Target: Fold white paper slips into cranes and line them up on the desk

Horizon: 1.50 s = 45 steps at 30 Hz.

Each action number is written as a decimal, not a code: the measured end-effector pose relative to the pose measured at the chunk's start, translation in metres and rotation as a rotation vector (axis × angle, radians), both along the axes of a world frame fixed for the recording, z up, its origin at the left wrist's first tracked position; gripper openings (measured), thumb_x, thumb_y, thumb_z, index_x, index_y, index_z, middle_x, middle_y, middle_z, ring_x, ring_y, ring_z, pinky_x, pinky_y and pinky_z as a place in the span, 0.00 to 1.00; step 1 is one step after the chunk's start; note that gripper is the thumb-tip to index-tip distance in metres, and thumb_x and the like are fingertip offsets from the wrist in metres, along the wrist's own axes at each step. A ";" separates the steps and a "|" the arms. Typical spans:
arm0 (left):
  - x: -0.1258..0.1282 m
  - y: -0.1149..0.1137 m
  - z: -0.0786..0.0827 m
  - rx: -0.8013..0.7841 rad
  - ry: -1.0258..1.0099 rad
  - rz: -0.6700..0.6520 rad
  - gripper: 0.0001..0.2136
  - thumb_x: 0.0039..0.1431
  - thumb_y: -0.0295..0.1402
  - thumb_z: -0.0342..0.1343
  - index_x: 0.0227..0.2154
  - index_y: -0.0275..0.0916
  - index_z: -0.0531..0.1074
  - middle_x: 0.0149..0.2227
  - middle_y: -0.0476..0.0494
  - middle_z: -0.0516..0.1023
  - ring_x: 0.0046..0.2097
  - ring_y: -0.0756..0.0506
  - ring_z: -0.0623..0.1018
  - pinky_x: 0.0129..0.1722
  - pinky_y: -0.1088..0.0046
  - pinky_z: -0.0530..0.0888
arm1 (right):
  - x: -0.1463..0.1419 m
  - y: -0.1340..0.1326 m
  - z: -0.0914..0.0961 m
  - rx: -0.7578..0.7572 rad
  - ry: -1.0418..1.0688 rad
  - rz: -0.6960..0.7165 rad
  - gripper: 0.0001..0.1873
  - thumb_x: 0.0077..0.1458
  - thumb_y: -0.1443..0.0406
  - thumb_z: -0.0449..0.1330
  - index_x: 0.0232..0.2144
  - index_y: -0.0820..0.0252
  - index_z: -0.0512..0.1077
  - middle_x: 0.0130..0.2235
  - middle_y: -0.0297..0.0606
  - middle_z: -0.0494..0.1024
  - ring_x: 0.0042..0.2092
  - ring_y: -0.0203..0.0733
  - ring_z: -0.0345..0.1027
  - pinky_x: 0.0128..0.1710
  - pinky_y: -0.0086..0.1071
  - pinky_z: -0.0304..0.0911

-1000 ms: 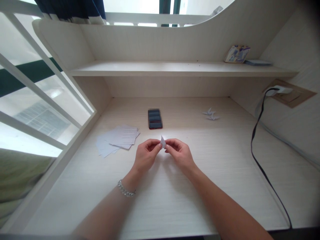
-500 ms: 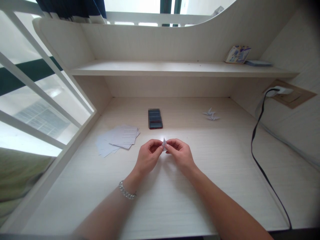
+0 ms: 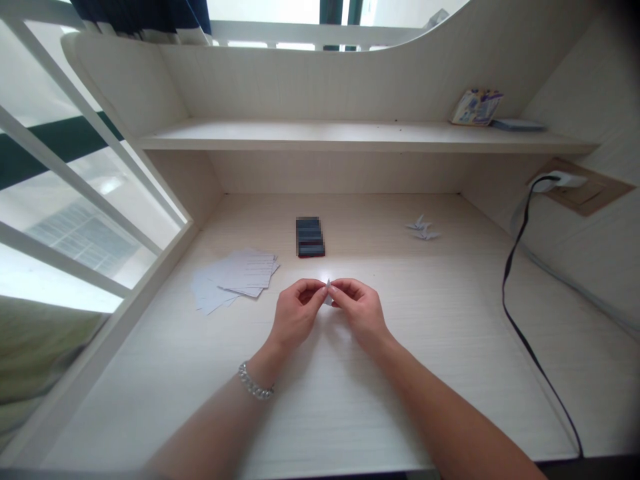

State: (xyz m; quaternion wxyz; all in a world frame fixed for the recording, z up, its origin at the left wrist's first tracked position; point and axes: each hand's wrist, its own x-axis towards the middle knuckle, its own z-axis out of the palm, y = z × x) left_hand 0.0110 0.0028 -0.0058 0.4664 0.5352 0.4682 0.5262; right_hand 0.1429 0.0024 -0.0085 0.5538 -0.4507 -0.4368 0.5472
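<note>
A small piece of folded white paper [image 3: 328,300] is pinched between my two hands, just above the middle of the desk. My left hand [image 3: 299,308], with a silver chain bracelet [image 3: 255,382] at the wrist, grips its left side between thumb and fingers. From the other side my right hand [image 3: 357,308] holds it the same way, thumb on top. Most of the paper is hidden by the fingertips, so its exact shape cannot be made out. Two small folded paper cranes [image 3: 423,227] rest farther back to the right.
Loose sheets of paper [image 3: 240,277], some lined, lie overlapping on the left. A dark phone-like rectangle [image 3: 310,237], blurred out, lies behind my hands. A black cable [image 3: 510,280] runs from the wall socket [image 3: 590,193] down the right side. A small box [image 3: 477,107] stands on the shelf [image 3: 300,133].
The folded paper's upper tip shows less above my fingers, and a bit more of it shows below them. Both hands stay almost in place.
</note>
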 end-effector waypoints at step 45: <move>-0.004 0.002 -0.008 -0.133 -0.044 -0.214 0.13 0.48 0.33 0.62 0.36 0.35 0.69 0.32 0.42 0.77 0.36 0.45 0.77 0.39 0.67 0.73 | 0.013 0.011 -0.010 0.014 -0.159 0.042 0.11 0.45 0.59 0.63 0.28 0.62 0.73 0.28 0.38 0.75 0.31 0.39 0.68 0.33 0.32 0.63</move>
